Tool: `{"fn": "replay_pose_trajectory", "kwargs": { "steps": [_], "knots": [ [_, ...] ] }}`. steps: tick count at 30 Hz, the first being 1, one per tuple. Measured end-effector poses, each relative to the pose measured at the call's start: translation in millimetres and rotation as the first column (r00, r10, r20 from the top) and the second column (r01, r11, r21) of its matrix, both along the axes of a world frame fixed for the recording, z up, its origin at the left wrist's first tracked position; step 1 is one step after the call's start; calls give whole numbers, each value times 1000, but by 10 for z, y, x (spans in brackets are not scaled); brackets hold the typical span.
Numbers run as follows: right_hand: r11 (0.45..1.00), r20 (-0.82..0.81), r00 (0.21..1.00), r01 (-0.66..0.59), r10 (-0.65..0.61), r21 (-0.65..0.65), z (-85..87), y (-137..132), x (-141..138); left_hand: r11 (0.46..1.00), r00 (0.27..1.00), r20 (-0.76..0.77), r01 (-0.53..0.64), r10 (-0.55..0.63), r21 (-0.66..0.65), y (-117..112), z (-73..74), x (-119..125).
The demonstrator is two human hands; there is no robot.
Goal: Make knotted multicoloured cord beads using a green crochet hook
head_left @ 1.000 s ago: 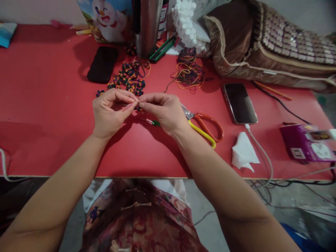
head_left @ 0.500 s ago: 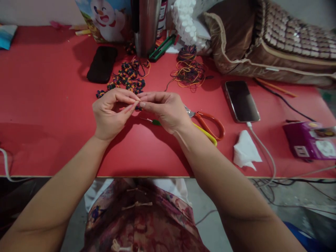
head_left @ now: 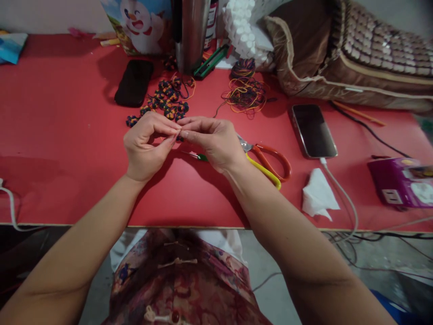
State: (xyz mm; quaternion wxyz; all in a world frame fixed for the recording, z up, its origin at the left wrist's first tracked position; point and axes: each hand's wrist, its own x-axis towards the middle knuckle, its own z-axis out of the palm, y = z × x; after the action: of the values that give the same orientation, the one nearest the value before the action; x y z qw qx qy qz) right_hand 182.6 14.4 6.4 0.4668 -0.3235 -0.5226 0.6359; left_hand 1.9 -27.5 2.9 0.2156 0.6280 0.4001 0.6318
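The left hand (head_left: pixel 145 146) and the right hand (head_left: pixel 214 142) meet fingertip to fingertip above the red bench (head_left: pixel 61 131). Both are closed in a narrow pinch on one small dark knotted cord piece (head_left: pixel 178 137). The piece is mostly hidden by the fingertips, so its long axis and heading cannot be read.

Under the right hand, a green-handled needle tool (head_left: pixel 199 156) lies on the bench, long axis left to right, metal tip pointing left. A cluster of finished knots (head_left: pixel 167 101) lies just beyond the hands. The scissors (head_left: pixel 269 164) lie beside the right wrist, blades toward the hands.
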Motion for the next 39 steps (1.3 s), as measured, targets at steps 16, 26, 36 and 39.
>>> {"fn": "replay_pose_trajectory", "kwargs": {
  "steps": [16,26,36,39],
  "knots": [
    [998,58,997,57,-56,0,67,-56,-58,958,997,-72,-18,40,285,191,-144,-15],
    [991,29,992,124,-126,60,-11,-34,-96,976,997,-78,-12,29,216,133,-140,-15],
    [999,11,999,42,-42,26,-31,-34,-70,973,995,-48,-71,84,220,136,-85,-11],
    [998,20,999,47,-48,43,-29,-34,-70,980,997,-34,-59,67,190,128,-89,10]
  ]
}}
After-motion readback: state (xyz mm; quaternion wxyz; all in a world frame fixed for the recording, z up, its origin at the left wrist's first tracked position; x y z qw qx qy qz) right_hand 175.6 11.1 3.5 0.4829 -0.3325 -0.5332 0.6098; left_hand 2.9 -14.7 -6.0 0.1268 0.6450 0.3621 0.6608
